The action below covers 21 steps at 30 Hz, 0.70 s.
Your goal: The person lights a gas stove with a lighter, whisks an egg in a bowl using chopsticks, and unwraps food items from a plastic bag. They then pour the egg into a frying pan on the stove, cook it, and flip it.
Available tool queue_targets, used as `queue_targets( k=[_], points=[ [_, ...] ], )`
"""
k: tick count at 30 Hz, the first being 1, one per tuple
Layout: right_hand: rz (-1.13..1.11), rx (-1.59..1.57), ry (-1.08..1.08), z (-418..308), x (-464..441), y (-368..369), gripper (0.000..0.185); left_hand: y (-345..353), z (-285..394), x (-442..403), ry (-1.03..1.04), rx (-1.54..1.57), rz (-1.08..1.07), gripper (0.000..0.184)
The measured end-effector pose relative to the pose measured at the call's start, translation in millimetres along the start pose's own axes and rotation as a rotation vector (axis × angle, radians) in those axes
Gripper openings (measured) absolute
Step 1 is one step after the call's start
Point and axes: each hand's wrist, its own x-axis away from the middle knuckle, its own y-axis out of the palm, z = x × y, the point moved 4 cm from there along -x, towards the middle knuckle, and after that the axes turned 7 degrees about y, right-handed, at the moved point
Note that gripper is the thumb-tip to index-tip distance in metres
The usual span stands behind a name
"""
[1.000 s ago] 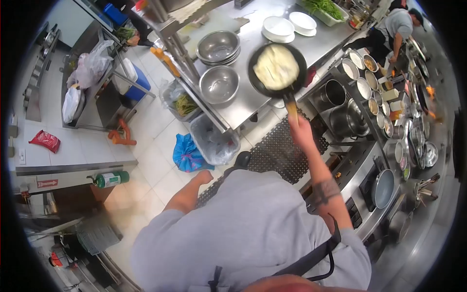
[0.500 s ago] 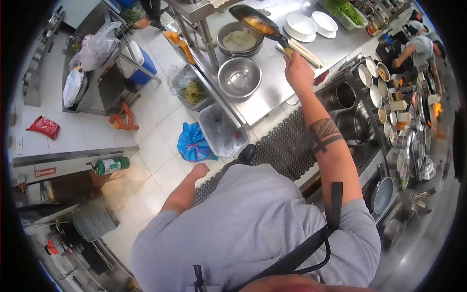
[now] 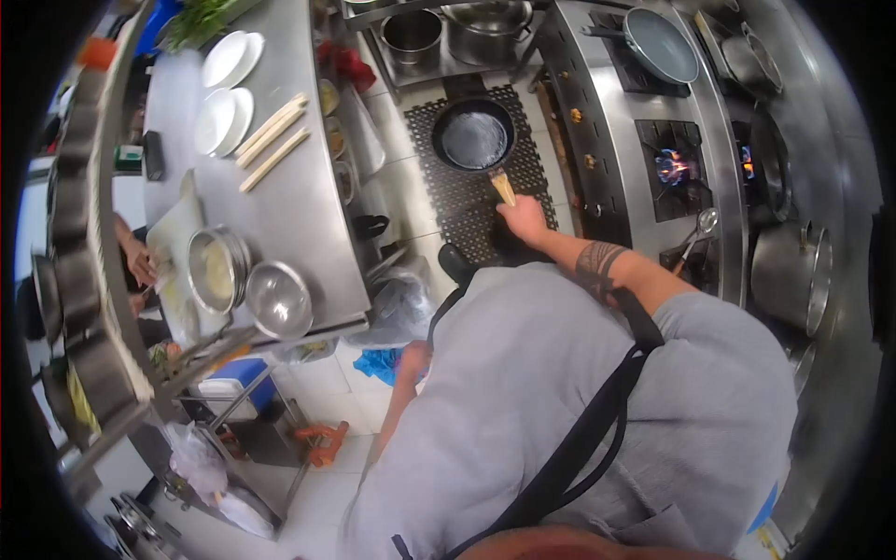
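My right hand (image 3: 525, 221) is closed around the light-coloured handle of a dark frying pan (image 3: 474, 136), held out in front of me above the perforated floor mat. The pan's inside has a grey sheen, and I make out no food in it. My left hand (image 3: 413, 359) hangs low beside my body with curled fingers. No object shows in it. Behind that hand is a blue plastic bag (image 3: 376, 365) on the floor, near a bin with a clear liner (image 3: 397, 303).
The stove (image 3: 611, 159) on the right has a lit burner (image 3: 674, 167) and a grey pan (image 3: 661, 47). On the steel counter (image 3: 299, 187) at left are white plates (image 3: 224, 121), pale sticks (image 3: 273, 161) and steel bowls (image 3: 278, 299). Across it shows another person's hand (image 3: 138, 259).
My view has swung right toward the stove. The frying pan, formerly over the counter with an orange patch inside, is now over the floor mat, still in my right hand.
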Motion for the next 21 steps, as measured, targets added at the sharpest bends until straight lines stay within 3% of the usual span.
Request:
queue_targets(
  k=[1,2,3,4,6,8,10,11,16,20,21],
  points=[
    [0.155,-0.026,-0.087,31.6,-20.9,12.6,0.031,-34.7,11.2,-11.2,-0.041,0.063,0.007,0.02],
    [0.138,-0.012,-0.064,40.8,-26.8,9.9,0.031,-56.6,20.5,-19.0,-0.094,0.129,0.009,0.02],
    [0.009,-0.183,0.136,48.6,-37.4,10.5,0.028,-52.0,15.5,-24.6,0.053,0.059,0.1,0.015],
    [-0.118,-0.352,0.334,53.3,-52.3,14.5,0.026,-67.5,30.3,-43.1,0.037,0.077,0.089,0.015],
    [-0.176,-0.474,0.45,55.6,-101.4,25.2,0.018,-115.8,43.7,-74.9,-1.0,0.913,-0.04,0.013],
    [-0.24,-0.732,0.741,86.3,-169.2,60.2,0.014,-118.7,46.2,-99.2,-1.069,1.003,0.073,0.017],
    [-0.245,-1.005,0.829,103.0,-241.1,81.3,0.009,-119.5,49.1,-126.8,-1.125,1.064,0.126,0.018],
    [-0.209,-0.98,0.875,112.8,-278.2,87.5,0.01,-123.8,53.9,-144.6,-1.137,1.104,0.152,0.019],
    [0.045,-0.93,0.745,163.8,-425.3,57.9,0.014,-111.9,64.2,-204.5,-1.101,1.127,0.052,0.021],
    [0.431,-1.175,0.783,159.3,-467.2,17.5,0.013,-115.0,75.9,-234.2,-1.19,1.155,0.114,0.024],
    [0.379,-1.144,0.76,159.0,-463.2,15.4,0.014,-115.4,77.4,-235.7,-1.185,1.155,0.111,0.024]
  ],
)
